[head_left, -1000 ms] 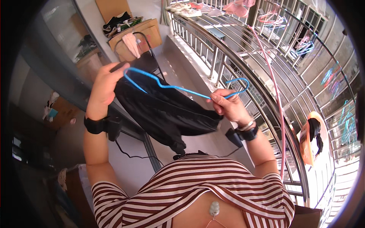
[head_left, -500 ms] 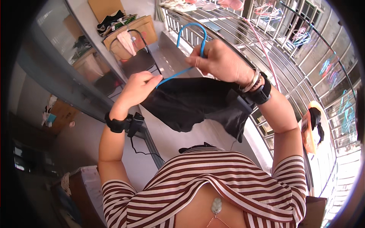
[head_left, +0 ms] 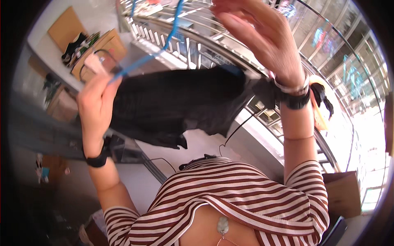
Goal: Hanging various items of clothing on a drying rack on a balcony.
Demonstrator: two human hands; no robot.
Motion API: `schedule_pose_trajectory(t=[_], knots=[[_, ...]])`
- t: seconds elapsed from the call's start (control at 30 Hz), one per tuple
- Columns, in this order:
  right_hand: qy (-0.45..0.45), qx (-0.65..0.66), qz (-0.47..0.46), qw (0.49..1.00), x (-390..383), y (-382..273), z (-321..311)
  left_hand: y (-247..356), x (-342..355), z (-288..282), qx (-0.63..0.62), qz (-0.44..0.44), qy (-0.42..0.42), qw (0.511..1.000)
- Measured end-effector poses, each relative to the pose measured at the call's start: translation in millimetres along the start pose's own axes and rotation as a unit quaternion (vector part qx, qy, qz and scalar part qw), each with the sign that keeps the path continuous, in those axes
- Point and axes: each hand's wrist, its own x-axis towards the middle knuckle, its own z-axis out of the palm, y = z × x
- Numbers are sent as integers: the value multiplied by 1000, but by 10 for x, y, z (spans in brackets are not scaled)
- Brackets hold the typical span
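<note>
A blue clothes hanger [head_left: 174, 29] slants up from my left hand, and its upper part runs out of the picture at the top. From it hangs a black garment [head_left: 168, 102], spread wide between my forearms; its lower edge is uneven. My left hand [head_left: 96, 106] is closed in a pinch around the hanger's lower left end and the garment's upper left corner. Up at the top right, my right hand [head_left: 266, 39] is apart from the hanger, its fingers stretched out and slightly blurred. The garment's right end reaches near my right wrist.
A metal railing [head_left: 150, 37] and bars run beyond the garment and along the right. At the far left, a cardboard box [head_left: 111, 47] stands behind a chair with a pink cloth [head_left: 94, 63]. Another box [head_left: 342, 192] sits at the lower right. Coloured hangers [head_left: 320, 37] hang outside.
My right hand has let go of the hanger near its hook and opened, moving up. My left hand has moved left and down with its pinch kept. The garment looks spread wider.
</note>
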Motion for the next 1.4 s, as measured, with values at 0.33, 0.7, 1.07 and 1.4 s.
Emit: schedule_pose_trajectory(t=[0.33, 0.7, 1.07, 1.4], knots=[[1, -351, 447, 823, -2531, 636, -829, -374, -105, 311, 29, 7, -18, 999], [-88, -396, 691, 598, -3365, 1591, -984, -242, 180, 227, 51, 4, 27, 998], [-73, -378, 671, 633, -4704, 575, -999, -146, 113, 134, 39, -23, 70, 997], [-139, 255, 653, 699, -4787, -46, 271, -104, 263, 116, 46, -19, 60, 997]])
